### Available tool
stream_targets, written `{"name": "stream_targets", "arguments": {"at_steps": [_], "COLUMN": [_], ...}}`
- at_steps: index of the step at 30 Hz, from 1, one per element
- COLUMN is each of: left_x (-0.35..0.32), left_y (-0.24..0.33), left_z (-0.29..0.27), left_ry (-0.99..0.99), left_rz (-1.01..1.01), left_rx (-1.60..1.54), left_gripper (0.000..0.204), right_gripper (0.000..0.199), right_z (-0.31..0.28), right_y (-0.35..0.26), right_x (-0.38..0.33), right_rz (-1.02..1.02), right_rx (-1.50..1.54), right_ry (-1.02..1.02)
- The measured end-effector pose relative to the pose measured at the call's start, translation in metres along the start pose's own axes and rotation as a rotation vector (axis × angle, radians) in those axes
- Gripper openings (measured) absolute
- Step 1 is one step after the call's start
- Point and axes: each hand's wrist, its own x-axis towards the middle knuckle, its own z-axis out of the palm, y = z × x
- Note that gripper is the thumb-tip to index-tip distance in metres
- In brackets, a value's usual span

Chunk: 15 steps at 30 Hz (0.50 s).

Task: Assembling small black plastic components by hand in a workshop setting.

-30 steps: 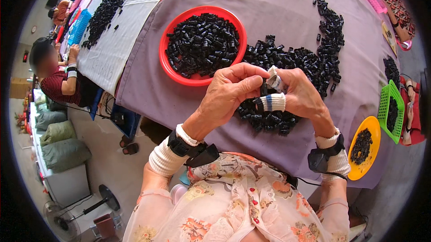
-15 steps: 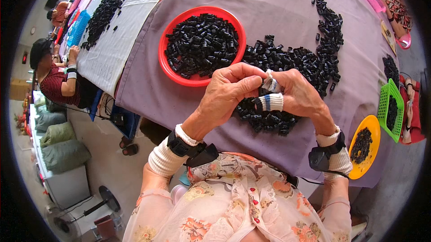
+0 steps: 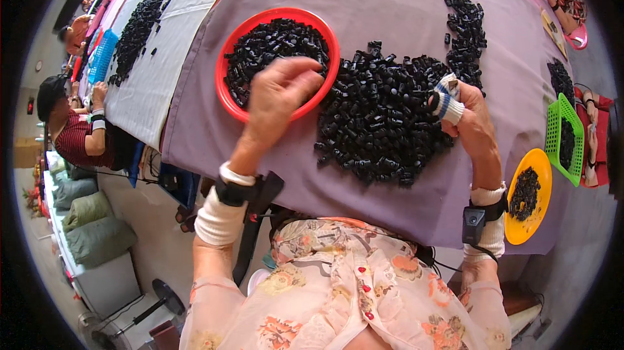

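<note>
My left hand [image 3: 283, 90] is over the red bowl [image 3: 334, 43], which is filled with small black cylindrical pieces [image 3: 279, 38]. Motion smears its partly bent fingers, so any piece in them cannot be made out. My right hand [image 3: 473, 116] is at the right edge of a heap of the same black pieces [image 3: 383, 116] on the cloth. White cloth finger covers with blue stripes [image 3: 448, 100] wrap its thumb and forefinger, which are pressed together. A small dark tip shows at them; what they hold is too small to name. White bands and black straps circle both wrists.
A yellow plate [image 3: 545, 187] with dark bits lies right, near a green basket [image 3: 552, 130] and another person's hands [image 3: 593, 142]. A trail of pieces [image 3: 465, 31] runs to the far side of the mauve cloth [image 3: 260, 187]. Another person [image 3: 71, 116] sits at the left table.
My hands were together above the heap and have moved apart. The left went left over the red bowl; the right moved right. The view has shifted slightly.
</note>
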Motion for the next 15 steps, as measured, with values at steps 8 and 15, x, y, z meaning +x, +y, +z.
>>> {"name": "stream_targets", "arguments": {"at_steps": [8, 15], "left_x": [-0.076, -0.073], "left_y": [-0.022, -0.034], "left_z": [0.055, 0.071], "left_ry": [-0.477, -0.422], "left_rz": [0.341, 0.499], "left_rx": [0.474, 0.66], "left_gripper": [0.025, 0.028], "right_gripper": [0.01, 0.011], "right_z": [-0.001, 0.008], "right_y": [0.014, 0.007], "right_x": [-0.003, -0.008], "right_rz": [0.002, -0.005], "right_rx": [-0.043, -0.145], "right_ry": [-0.012, -0.053]}}
